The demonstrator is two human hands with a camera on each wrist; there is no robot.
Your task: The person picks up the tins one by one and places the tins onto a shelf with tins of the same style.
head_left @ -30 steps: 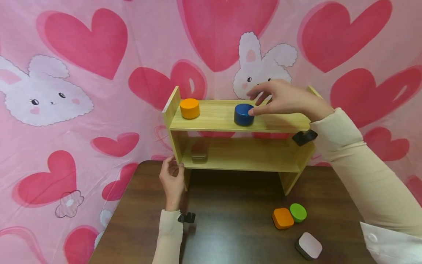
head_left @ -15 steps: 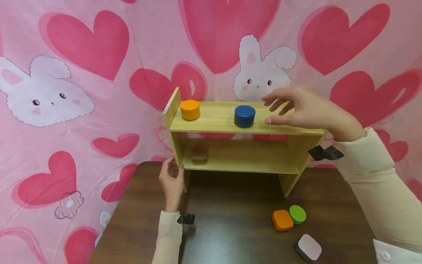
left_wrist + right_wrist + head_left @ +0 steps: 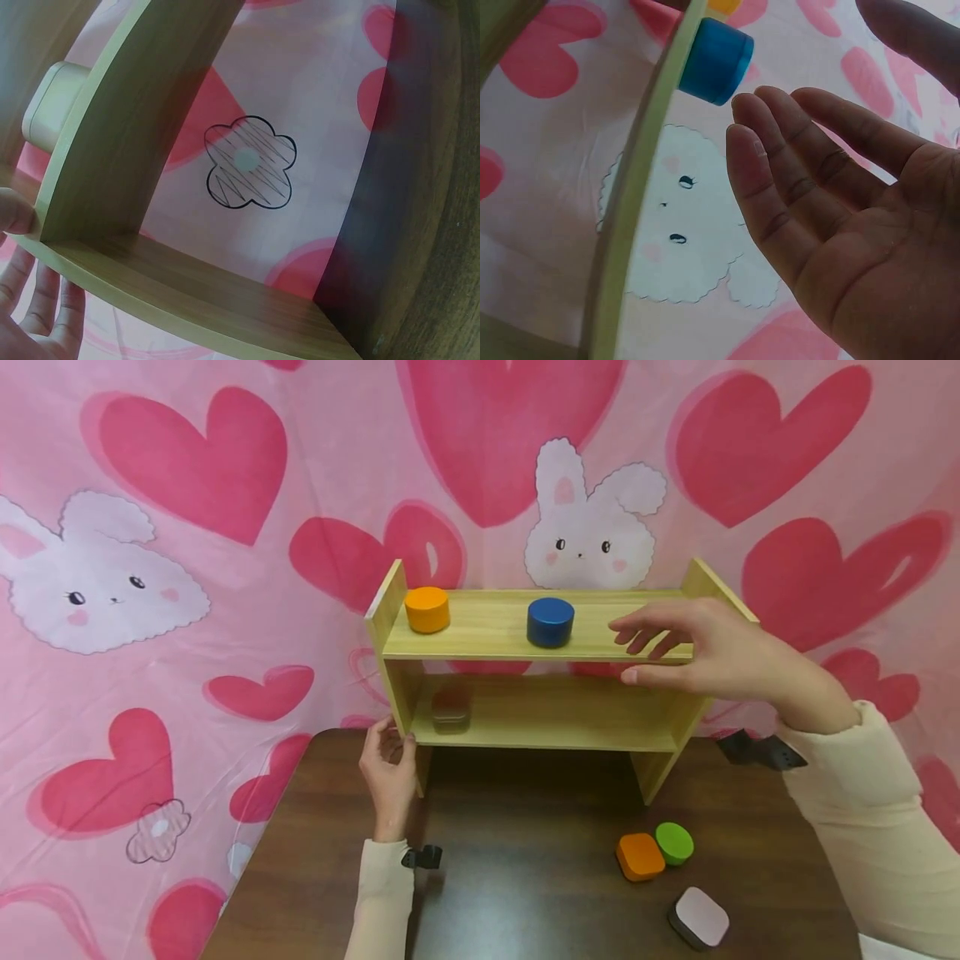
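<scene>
A two-tier wooden shelf (image 3: 555, 710) stands on the table. My left hand (image 3: 390, 772) holds its left side panel, thumb in front and fingers behind, as the left wrist view shows. On the top board sit a round blue tin (image 3: 550, 623), near the middle, and a round orange tin (image 3: 427, 610) at the left end. A small rounded-square tin (image 3: 451, 717) lies on the lower board at the left. To the right of the blue tin my right hand (image 3: 712, 647) hovers with nothing in it, fingers loosely extended. The right wrist view shows the blue tin (image 3: 716, 61) apart from the fingertips.
On the dark wood table (image 3: 517, 868), front right, lie an orange rounded-square tin (image 3: 640, 857), a green round tin (image 3: 674, 843) beside it and a pale pink rounded-square tin (image 3: 699, 918). A pink cloth with hearts and rabbits (image 3: 322, 435) hangs behind the shelf.
My right hand has moved away from the blue tin, to the right and somewhat down. The blue tin stays on the top board. My left hand keeps its hold on the shelf.
</scene>
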